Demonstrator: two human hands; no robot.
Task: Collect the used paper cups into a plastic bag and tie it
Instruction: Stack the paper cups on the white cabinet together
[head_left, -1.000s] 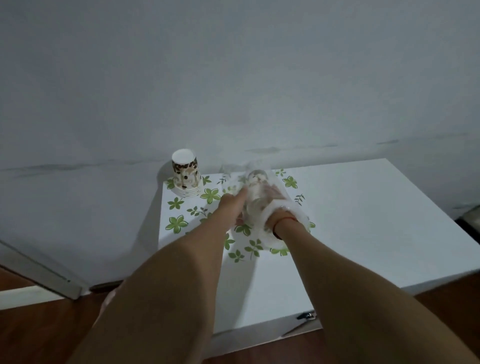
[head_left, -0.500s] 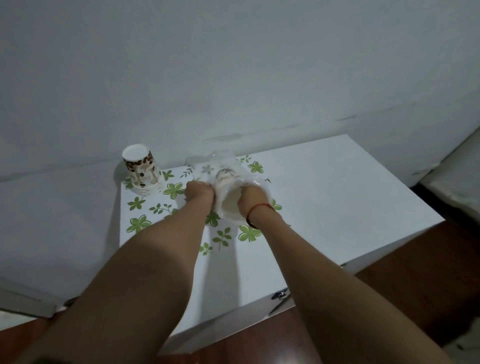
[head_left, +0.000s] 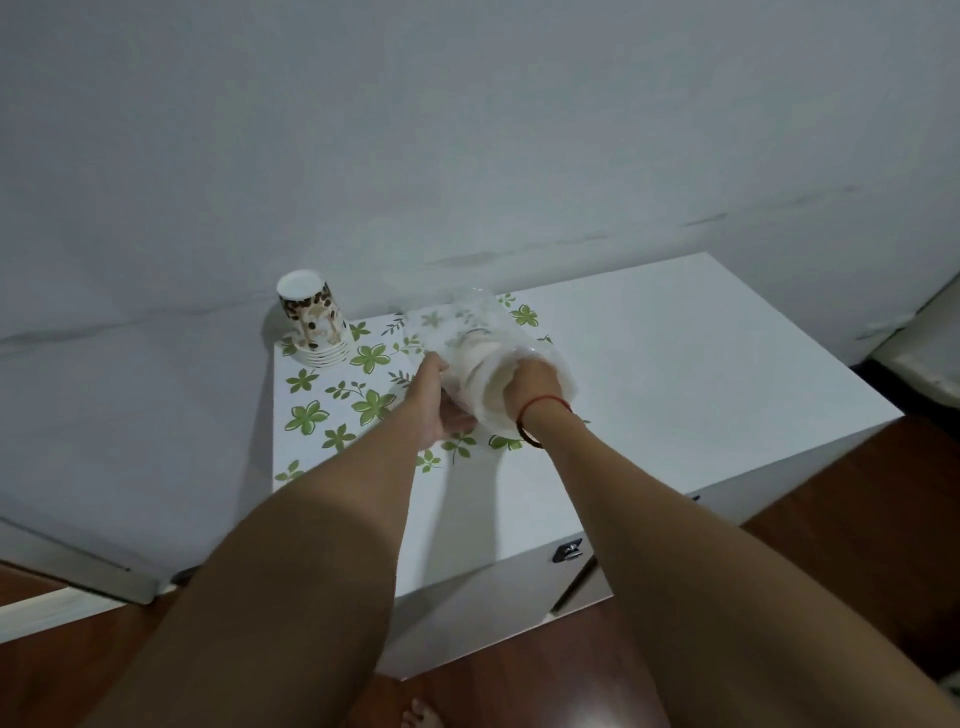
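A clear plastic bag lies on its side above the white table, with paper cups showing through it. My left hand grips the bag's left side from below. My right hand reaches into the bag's open mouth and holds the cups there. A stack of upside-down paper cups with a brown spotted print stands at the table's back left corner, apart from both hands.
The table's left part carries a green flower pattern. A grey wall rises right behind the table. Dark wooden floor lies to the right and in front. A metal latch sits on the table's front face.
The bag with the cups has tilted more onto its side and my right hand has pushed deeper into its mouth. The camera view has shifted a little.
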